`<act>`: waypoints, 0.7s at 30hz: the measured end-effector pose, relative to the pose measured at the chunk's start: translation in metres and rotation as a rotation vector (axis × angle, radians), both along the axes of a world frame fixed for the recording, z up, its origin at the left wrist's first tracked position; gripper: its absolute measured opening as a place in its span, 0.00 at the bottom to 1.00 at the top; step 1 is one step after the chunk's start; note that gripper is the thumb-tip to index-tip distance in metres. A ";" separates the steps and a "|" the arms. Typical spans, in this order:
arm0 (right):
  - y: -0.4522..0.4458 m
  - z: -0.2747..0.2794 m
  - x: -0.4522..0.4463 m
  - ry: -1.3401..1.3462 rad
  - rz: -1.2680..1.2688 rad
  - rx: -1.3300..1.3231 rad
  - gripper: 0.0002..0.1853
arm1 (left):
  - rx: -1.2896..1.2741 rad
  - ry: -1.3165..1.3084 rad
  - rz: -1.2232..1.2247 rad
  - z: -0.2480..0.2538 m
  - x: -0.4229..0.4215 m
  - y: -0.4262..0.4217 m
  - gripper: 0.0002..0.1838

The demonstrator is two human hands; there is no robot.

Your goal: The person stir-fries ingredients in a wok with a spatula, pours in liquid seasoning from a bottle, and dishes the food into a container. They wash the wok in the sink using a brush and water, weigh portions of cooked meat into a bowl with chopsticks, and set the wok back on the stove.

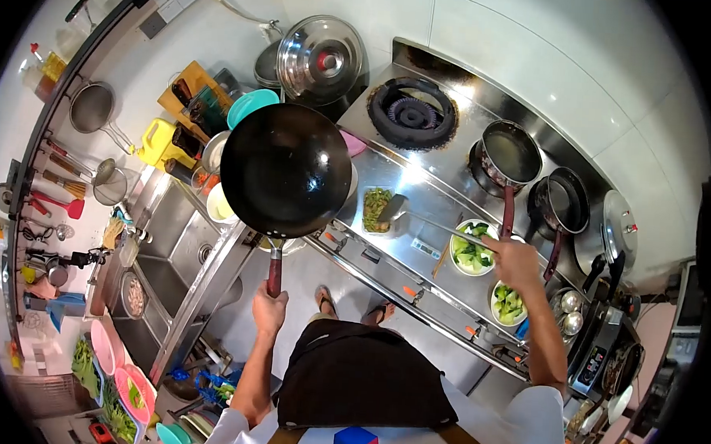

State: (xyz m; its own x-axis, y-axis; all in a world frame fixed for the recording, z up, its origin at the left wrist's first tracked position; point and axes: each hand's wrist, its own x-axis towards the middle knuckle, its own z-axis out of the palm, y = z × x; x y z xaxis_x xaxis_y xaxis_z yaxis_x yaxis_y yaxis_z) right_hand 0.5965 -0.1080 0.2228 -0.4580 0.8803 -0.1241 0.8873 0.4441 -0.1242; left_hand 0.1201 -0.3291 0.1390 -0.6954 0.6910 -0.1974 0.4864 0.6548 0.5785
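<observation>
My left hand point(270, 310) is closed around the wooden handle of a black wok point(286, 171), which I hold up off the stove with its inside facing me. A thin shine covers the wok's surface, with a few tiny specks. In my right hand point(517, 266) is a long-handled spatula point(431, 222). Its blade is over or touching a clear container point(375, 231) of chopped green food; I cannot tell which. Under the spatula's handle stands a white bowl of cut greens point(471, 260), and a second bowl of greens point(508, 305) sits below my right hand.
A black gas burner point(412, 113) is bare at the back. Beside it stand a saucepan point(511, 153) and a dark frying pan point(559, 201). The steel sink point(181, 250) lies left. A large lid point(321, 60) leans on the wall, near a turquoise bowl point(253, 106).
</observation>
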 end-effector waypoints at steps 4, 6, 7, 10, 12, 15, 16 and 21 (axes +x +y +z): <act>-0.011 0.003 0.025 0.374 -0.080 -0.298 0.22 | 0.146 -0.370 0.094 0.004 -0.019 -0.019 0.09; -0.031 0.002 0.014 0.365 -0.314 -0.538 0.23 | 0.208 -0.481 0.130 0.012 -0.029 -0.029 0.08; -0.045 -0.024 0.010 0.542 -0.387 -0.603 0.24 | 0.227 -0.495 0.140 0.013 -0.037 -0.037 0.08; -0.103 -0.061 -0.032 0.713 -0.506 -0.561 0.26 | 0.258 -0.513 0.172 0.027 -0.062 -0.064 0.08; -0.146 -0.078 -0.067 0.710 -0.470 -0.347 0.26 | 0.281 -0.511 0.180 0.029 -0.087 -0.090 0.08; -0.205 -0.087 -0.128 0.723 -0.489 -0.038 0.24 | 0.270 -0.481 0.212 0.036 -0.125 -0.128 0.08; -0.220 -0.095 -0.145 0.775 -0.445 0.113 0.24 | 0.281 -0.490 0.223 0.040 -0.136 -0.139 0.08; -0.257 -0.131 -0.199 0.556 -0.565 0.034 0.20 | 0.288 -0.539 0.259 0.041 -0.192 -0.199 0.08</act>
State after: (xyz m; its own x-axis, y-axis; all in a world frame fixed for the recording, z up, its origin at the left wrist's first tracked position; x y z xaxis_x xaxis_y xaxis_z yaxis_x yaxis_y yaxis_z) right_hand 0.3975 -0.3647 0.0921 0.0723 0.9971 0.0229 0.7916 -0.0434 -0.6094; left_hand -0.0721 -0.5277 0.1798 -0.7017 0.5921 -0.3961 -0.0720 0.4942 0.8663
